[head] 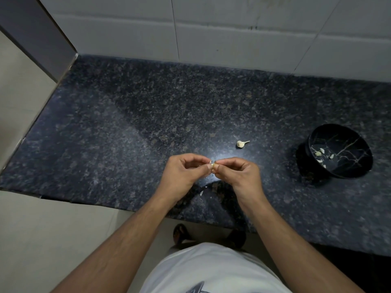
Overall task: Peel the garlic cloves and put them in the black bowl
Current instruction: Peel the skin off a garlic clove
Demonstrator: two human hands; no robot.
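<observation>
A small garlic clove [212, 165] is pinched between the fingertips of my left hand [182, 174] and my right hand [238, 173], held just above the dark granite counter [127, 123]. A bit of pale skin sticks up from the clove. The leftover garlic bulb with its stem [241, 143] lies on the counter beyond my hands. The black bowl [357, 163] with pale veins stands at the right, tilted toward me, with several peeled cloves inside [320, 154].
Scraps of garlic skin [201, 193] lie on the counter under my hands. A tiled wall [211, 34] runs along the back. The counter's front edge is near my body, and floor shows at the left.
</observation>
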